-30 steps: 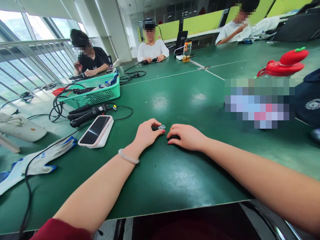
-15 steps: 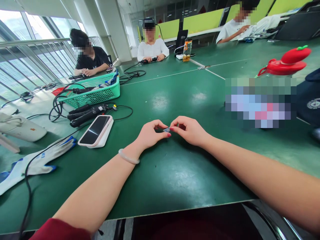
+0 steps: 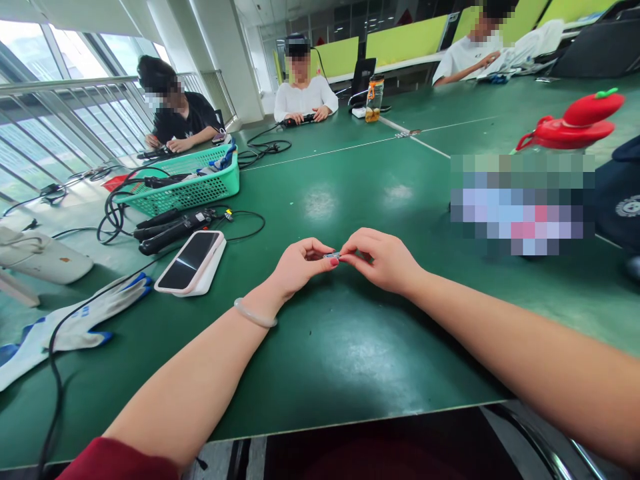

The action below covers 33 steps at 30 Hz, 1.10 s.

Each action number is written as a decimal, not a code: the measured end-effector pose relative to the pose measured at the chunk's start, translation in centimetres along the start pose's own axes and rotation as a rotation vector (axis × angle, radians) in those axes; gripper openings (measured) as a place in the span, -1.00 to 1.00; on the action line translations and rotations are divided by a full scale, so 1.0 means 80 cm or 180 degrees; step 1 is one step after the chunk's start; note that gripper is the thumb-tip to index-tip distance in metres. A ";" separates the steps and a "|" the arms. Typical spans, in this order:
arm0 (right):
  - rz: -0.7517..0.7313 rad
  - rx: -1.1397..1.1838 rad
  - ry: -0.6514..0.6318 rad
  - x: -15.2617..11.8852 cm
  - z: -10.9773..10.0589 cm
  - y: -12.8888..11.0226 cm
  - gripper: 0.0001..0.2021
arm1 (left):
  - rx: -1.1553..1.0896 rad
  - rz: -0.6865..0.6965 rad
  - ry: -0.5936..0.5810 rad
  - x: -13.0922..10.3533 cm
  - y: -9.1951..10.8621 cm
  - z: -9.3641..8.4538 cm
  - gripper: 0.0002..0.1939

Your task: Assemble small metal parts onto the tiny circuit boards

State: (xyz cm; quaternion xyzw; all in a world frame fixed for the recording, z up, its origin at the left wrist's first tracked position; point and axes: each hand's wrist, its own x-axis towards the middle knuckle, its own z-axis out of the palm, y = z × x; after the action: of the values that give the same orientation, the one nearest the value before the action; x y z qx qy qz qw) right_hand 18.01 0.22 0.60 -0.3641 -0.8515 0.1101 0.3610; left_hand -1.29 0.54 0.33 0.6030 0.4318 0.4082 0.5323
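Between my two hands is a small silvery-grey piece (image 3: pixel 331 255), too small for its kind to be told. My left hand (image 3: pixel 303 267) pinches it from the left between thumb and fingers. From the right, my right hand (image 3: pixel 381 259) pinches its other end, with the fingertips of both hands almost touching. Most of the piece is hidden by the fingers. Both hands are just above the green table (image 3: pixel 350 360). Left of my left hand lies a phone (image 3: pixel 193 260) in a pale pink case, resting on a white object.
On the left are a white-and-blue work glove (image 3: pixel 95 317), black cabled devices (image 3: pixel 175 227) and a turquoise basket (image 3: pixel 190 190). A red-lidded bottle (image 3: pixel 570 137) stands right, beside a dark bag (image 3: pixel 620 193). Three people sit across the table; an orange-strapped bottle (image 3: pixel 374 100) stands far off.
The small piece has tilted flatter between my fingertips, and both hands have shifted slightly up and left. The person at the far left has moved their hands apart.
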 end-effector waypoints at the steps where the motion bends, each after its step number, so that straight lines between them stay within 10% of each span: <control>1: -0.0103 -0.0132 -0.0028 0.000 -0.002 -0.001 -0.81 | -0.0066 -0.0019 0.0013 0.000 0.001 0.000 -0.64; 17: 0.0799 -0.0546 -0.1202 0.007 -0.005 0.041 -0.92 | 0.1312 0.0273 0.0062 0.004 -0.011 -0.007 -0.68; 33: 0.0882 -0.0555 -0.1194 0.007 -0.004 0.031 -0.86 | 0.1818 0.0221 0.0013 -0.001 -0.001 -0.003 -0.74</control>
State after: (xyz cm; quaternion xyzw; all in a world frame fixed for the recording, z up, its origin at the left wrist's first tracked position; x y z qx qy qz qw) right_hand 19.31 2.37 0.00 -0.4803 -0.8518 0.1503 0.1454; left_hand -1.56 0.51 0.28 0.7421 0.5095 0.2892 0.3258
